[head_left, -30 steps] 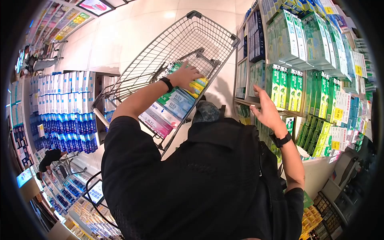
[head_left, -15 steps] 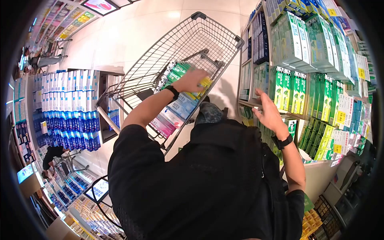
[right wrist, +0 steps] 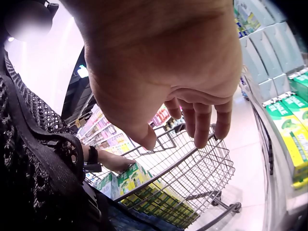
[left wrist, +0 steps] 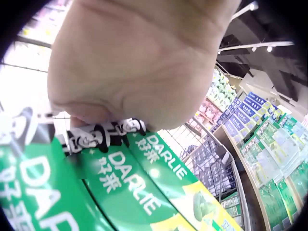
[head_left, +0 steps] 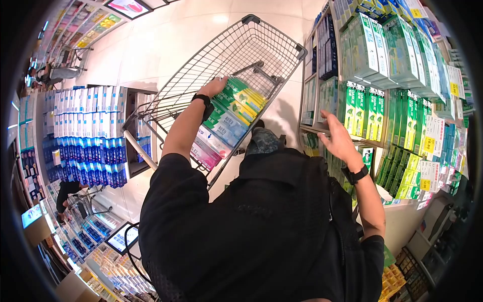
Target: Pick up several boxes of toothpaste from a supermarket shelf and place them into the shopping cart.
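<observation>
Your left hand (head_left: pixel 215 87) touches the ends of green boxes (head_left: pixel 240 100), laid flat in the cart (head_left: pixel 250 19), presumably for snug packing; its grip is hidden. Your right hand (head_left: pixel 340 143), well apart, holds nothing.

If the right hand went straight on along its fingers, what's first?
Probably the shopping cart's rim, near its front corner; depth is unclear, so the right hand might pass above it.

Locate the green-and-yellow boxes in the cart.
Head view: the green-and-yellow boxes lie in the cart, above frame centre, left hand at their left end, pale-blue boxes next below.
</observation>
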Available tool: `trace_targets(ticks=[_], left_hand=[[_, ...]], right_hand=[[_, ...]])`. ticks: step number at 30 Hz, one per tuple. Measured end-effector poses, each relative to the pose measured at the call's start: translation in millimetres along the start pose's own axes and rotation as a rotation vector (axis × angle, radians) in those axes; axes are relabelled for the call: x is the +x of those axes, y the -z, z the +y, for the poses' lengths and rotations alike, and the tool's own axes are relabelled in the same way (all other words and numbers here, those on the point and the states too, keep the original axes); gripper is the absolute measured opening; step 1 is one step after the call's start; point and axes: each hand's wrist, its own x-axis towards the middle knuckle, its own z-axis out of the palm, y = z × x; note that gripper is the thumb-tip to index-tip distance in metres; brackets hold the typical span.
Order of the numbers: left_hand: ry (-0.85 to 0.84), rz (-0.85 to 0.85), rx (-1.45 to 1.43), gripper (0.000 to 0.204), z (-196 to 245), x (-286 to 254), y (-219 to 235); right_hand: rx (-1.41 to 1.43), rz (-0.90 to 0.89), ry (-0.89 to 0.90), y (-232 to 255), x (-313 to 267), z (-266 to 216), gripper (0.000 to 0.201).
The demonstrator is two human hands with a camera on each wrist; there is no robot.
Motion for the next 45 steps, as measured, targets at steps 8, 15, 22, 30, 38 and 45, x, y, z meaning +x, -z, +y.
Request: trace_targets(ticks=[8, 15, 22, 30, 38, 45], left_hand=[[-0.212, 0.506, -0.101, 0.064, -18.7, -135.5, 95.0], [0.119, 0.931, 0.445, 0.066, -208.6, -342.0, 69.9], [0.121, 0.769, -0.219, 0.07, -213.4, -408.2, -72.2], [-0.013, 0.903, -0.561, 0.07, -216.3, -385.4, -93.4], [-0.012, 0.92, -0.734, 0.071, -177.2, -378.6, -138.1], [-0.241, 0.336, -0.494, 0.084, -143.5, -414.5, -135.4]], right_hand=[[0.055, 0.001, -0.03, -5.5, -31.6, 10.1, 0.062], [0.083, -0.093, 0.169, -46.8, -26.2, 12.3, 0.044], [0.08, -0.2, 0.308, -78.7, -15.4, -14.5, 0.045], [0.02, -0.27, 0.308, -100.0, -19.4, -40.8, 0.043], [-0.017, -0.251, 0.41, -166.2, -43.4, -118.5, 0.031], [-0.05, -0.148, 0.441, -232.0, -82.3, -194.7, 0.037]])
